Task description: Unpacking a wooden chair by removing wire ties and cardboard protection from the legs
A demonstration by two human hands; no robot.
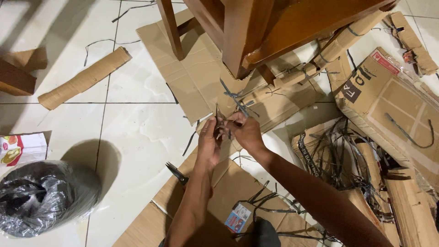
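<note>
Flattened brown box (pixel 393 98) at right on the floor, dark print on one flap and a red-and-white label (pixel 385 62) near its top corner. Small red-and-blue label (pixel 237 217) on the cardboard sheet (pixel 228 183) at bottom centre, between the forearms. White packet (pixel 20 148) with red and yellow print at left edge, just above a crumpled dark plastic bag (pixel 43 196). Brown carton (pixel 315 151) with dark lettering on its edge, right of the hands, full of strap scraps.
</note>
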